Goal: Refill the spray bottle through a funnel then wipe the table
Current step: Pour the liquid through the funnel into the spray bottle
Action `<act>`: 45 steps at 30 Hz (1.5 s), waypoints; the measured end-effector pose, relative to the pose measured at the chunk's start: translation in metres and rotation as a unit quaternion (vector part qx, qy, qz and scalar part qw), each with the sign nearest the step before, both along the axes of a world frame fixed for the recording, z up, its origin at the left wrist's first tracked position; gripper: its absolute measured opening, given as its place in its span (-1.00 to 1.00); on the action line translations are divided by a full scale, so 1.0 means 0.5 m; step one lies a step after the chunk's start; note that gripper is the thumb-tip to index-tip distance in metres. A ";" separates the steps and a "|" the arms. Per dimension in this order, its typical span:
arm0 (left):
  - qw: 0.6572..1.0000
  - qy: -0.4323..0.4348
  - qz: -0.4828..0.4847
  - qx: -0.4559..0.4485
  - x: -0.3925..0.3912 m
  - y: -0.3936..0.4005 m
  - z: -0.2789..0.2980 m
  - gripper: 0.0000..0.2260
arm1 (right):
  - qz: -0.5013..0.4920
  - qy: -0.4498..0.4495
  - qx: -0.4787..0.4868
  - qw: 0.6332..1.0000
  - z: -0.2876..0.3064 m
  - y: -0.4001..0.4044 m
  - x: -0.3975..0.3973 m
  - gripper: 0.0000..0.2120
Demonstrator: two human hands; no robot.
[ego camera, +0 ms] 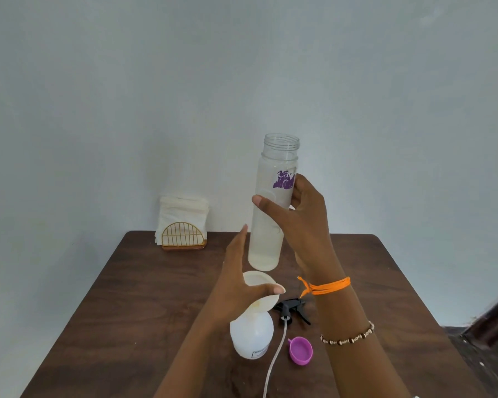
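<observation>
My right hand grips a tall clear water bottle with a purple print, upright and uncapped, lifted above the table with a little liquid at its bottom. Below it a white funnel sits in the neck of the white spray bottle. My left hand holds the funnel's rim, thumb across its near edge, fingers pointing up. The black spray head with its long tube lies on the table to the right of the spray bottle. The purple cap lies near it.
A gold wire holder with white napkins stands at the back left of the dark wooden table, close to the pale wall. The table's right edge drops off to a dark floor.
</observation>
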State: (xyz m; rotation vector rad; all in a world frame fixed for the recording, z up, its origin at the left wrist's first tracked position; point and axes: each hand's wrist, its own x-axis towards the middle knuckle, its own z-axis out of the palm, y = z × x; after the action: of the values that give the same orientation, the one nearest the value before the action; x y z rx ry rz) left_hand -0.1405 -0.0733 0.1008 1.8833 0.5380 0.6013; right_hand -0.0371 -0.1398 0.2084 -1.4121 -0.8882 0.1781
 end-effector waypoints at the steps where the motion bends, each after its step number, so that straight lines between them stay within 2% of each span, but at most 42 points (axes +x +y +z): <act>1: 1.000 0.009 0.016 0.004 -0.008 0.003 -0.011 0.02 | 0.000 -0.005 -0.007 1.000 -0.008 -0.004 -0.002 -0.64; 8: 0.994 0.080 0.064 -0.027 -0.060 0.012 -0.073 0.01 | -0.019 -0.025 -0.048 0.998 -0.052 -0.038 0.009 -0.59; 17: 0.995 0.077 0.040 -0.048 -0.045 -0.013 -0.109 -0.02 | -0.032 -0.025 -0.093 0.995 -0.111 -0.083 0.024 -0.61; 25: 0.994 0.062 0.065 -0.057 -0.030 -0.017 -0.127 -0.07 | -0.035 -0.038 -0.136 0.989 -0.177 -0.105 0.023 -0.55; 29: 0.993 0.066 0.069 -0.064 -0.026 -0.020 -0.133 -0.12 | -0.031 -0.029 -0.151 0.988 -0.217 -0.110 0.017 -0.43; 34: 0.992 0.073 0.076 -0.063 -0.018 -0.024 -0.134 -0.16 | -0.034 -0.023 -0.158 0.987 -0.242 -0.117 0.011 -0.42; 45: 0.993 0.072 0.085 -0.050 -0.024 -0.021 -0.131 -0.19 | -0.070 -0.139 -0.206 0.966 -0.272 -0.120 0.023 -0.48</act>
State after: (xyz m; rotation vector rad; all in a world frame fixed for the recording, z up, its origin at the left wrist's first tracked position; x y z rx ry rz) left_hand -0.1523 -0.0840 0.0356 1.8057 0.8136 0.5403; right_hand -0.0258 -0.1998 0.0724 -1.9160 -1.0126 0.0581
